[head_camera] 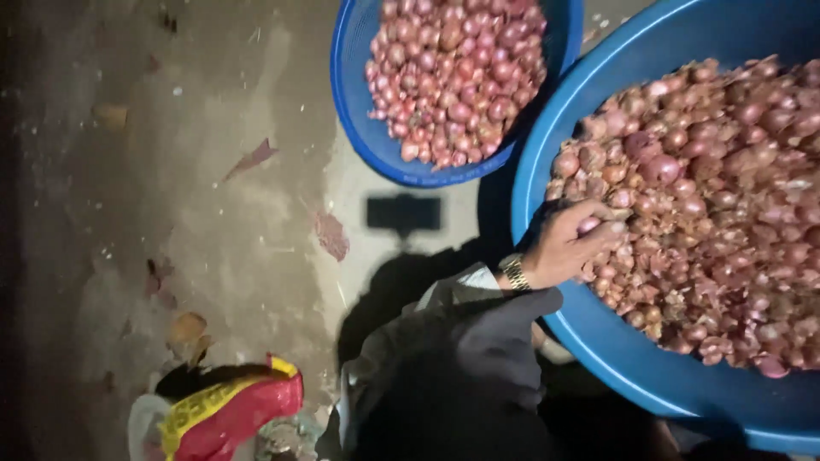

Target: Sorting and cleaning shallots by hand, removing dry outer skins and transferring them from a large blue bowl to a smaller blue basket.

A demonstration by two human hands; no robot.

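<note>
**Hand closes on small red onions in a blue tub**

A large blue plastic tub (598, 341) fills the right of the view, heaped with small red onions (726, 213) in papery, flaking pink-brown skins. Above it, a smaller blue basket (359, 128) holds cleaner, glossier purple-red bulbs (453, 68). One hand (568, 243), which of the two cannot be told, wears a metal wristwatch (514, 271) and reaches over the tub's near rim, fingers (602, 226) curled shut around an onion at the pile's edge. A dark sleeve (461, 358) covers the arm. A red and yellow sack (231, 410) lies on the stained concrete floor (171, 213), which is littered with onion skins (329, 235).
</note>
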